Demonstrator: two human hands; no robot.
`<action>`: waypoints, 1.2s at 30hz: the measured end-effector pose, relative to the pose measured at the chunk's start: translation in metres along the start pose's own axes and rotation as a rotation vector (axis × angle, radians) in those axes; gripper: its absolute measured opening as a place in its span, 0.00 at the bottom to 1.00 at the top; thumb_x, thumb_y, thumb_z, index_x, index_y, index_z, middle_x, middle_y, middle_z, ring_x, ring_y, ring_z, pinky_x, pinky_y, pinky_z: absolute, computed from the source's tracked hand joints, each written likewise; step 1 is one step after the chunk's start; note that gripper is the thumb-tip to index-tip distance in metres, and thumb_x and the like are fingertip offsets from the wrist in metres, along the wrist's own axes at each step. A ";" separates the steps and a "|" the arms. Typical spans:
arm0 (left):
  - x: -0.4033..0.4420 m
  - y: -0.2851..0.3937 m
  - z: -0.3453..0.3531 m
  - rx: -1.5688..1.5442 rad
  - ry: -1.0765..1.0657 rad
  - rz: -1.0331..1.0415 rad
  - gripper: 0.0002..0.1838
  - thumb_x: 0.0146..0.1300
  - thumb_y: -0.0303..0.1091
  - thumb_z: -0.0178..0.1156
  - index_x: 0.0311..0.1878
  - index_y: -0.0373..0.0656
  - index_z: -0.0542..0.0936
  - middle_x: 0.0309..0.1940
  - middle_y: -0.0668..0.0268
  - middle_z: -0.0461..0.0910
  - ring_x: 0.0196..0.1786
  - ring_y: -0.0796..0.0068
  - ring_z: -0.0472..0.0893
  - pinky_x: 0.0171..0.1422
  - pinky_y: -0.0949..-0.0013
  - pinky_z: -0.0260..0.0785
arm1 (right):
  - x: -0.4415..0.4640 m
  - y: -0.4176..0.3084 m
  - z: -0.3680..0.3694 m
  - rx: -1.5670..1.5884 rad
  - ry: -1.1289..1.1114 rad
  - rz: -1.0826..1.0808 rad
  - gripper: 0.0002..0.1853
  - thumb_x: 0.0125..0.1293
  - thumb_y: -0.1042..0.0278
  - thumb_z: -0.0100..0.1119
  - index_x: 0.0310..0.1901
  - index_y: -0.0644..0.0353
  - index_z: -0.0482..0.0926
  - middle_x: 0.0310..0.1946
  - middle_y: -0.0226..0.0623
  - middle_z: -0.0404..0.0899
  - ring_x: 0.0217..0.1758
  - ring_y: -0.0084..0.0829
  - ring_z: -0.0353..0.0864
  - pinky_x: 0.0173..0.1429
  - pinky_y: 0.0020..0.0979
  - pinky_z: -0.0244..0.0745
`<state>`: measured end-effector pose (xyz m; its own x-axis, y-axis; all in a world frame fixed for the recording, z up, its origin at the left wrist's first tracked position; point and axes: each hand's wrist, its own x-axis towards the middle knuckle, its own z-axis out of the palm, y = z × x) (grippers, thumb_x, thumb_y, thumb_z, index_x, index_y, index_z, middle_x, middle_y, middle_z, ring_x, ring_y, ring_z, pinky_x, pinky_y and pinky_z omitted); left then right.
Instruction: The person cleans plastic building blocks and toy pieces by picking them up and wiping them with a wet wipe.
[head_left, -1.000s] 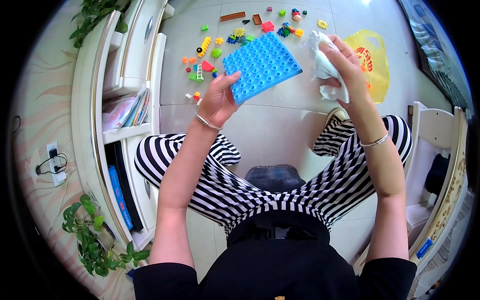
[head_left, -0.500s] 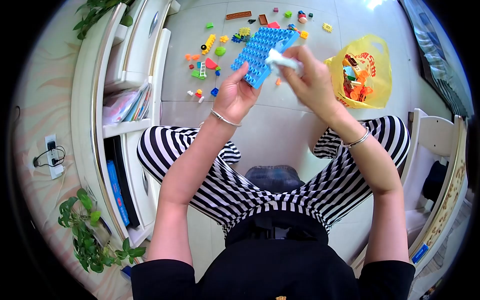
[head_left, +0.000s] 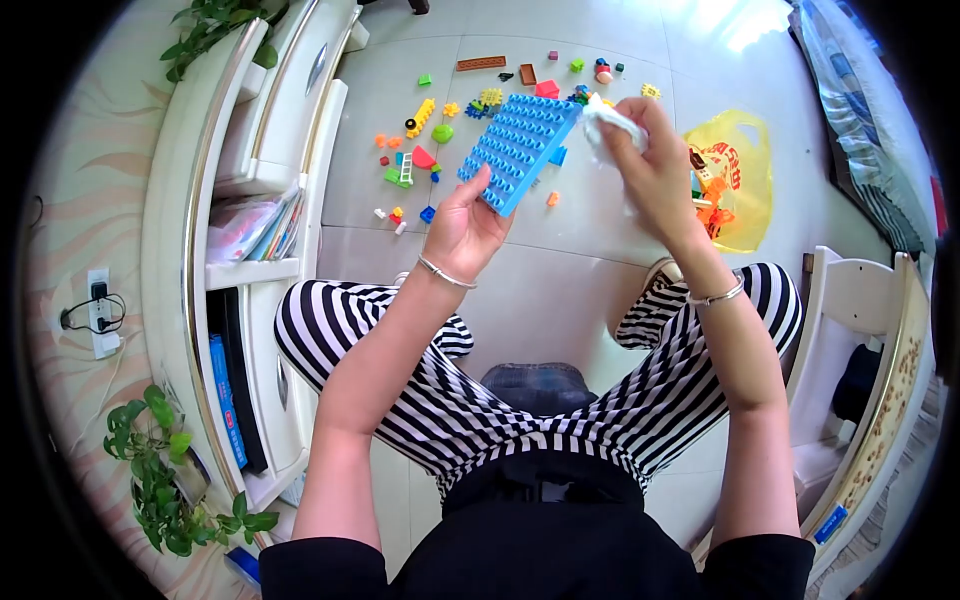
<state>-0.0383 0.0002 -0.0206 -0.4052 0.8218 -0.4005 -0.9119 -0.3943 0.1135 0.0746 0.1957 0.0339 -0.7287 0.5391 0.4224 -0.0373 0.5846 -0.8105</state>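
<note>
Pale floor tiles [head_left: 560,280] spread out beneath the blue studded plate [head_left: 515,145], which is held tilted above them. Well to the plate's left a white cabinet [head_left: 262,135] edges the space; well to its right comes a white chair [head_left: 852,285], with a yellow bag [head_left: 755,215] of toy pieces between chair and plate. Loose toy pieces [head_left: 442,133] lie left of the plate and past its far edge. On its near side, a stretch of tile gives the arms room before the striped trousers [head_left: 335,320].

From where I stand, the left hand [head_left: 468,232] grips the plate's near end, thumb against the studded face. The right hand [head_left: 658,165], right of the plate, pinches a white cloth [head_left: 612,125] by the far right corner; whether cloth and corner touch, I can't quite tell.
</note>
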 end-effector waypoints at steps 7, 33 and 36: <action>-0.003 -0.006 0.006 -0.049 -0.023 -0.033 0.11 0.69 0.28 0.53 0.53 0.40 0.71 0.48 0.61 0.80 0.51 0.70 0.81 0.55 0.67 0.78 | -0.017 0.004 0.016 -0.038 -0.129 -0.036 0.09 0.62 0.67 0.61 0.40 0.58 0.73 0.24 0.39 0.79 0.23 0.33 0.80 0.28 0.31 0.73; -0.015 -0.010 0.023 2.145 0.080 0.975 0.12 0.53 0.26 0.66 0.42 0.43 0.80 0.29 0.61 0.81 0.30 0.69 0.82 0.34 0.70 0.72 | -0.030 -0.020 0.005 0.075 -0.291 0.109 0.07 0.61 0.72 0.61 0.40 0.61 0.75 0.25 0.34 0.79 0.26 0.23 0.77 0.31 0.26 0.71; -0.008 -0.010 0.014 2.160 -0.160 1.193 0.13 0.53 0.27 0.67 0.42 0.41 0.78 0.28 0.62 0.81 0.28 0.66 0.82 0.34 0.69 0.73 | -0.017 -0.016 -0.003 0.095 -0.221 0.174 0.06 0.64 0.71 0.58 0.40 0.63 0.76 0.27 0.29 0.78 0.31 0.15 0.75 0.37 0.21 0.71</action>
<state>-0.0272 0.0036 -0.0058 -0.4659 0.7220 0.5115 0.8392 0.1774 0.5140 0.0896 0.1787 0.0409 -0.8605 0.4751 0.1839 0.0449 0.4304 -0.9015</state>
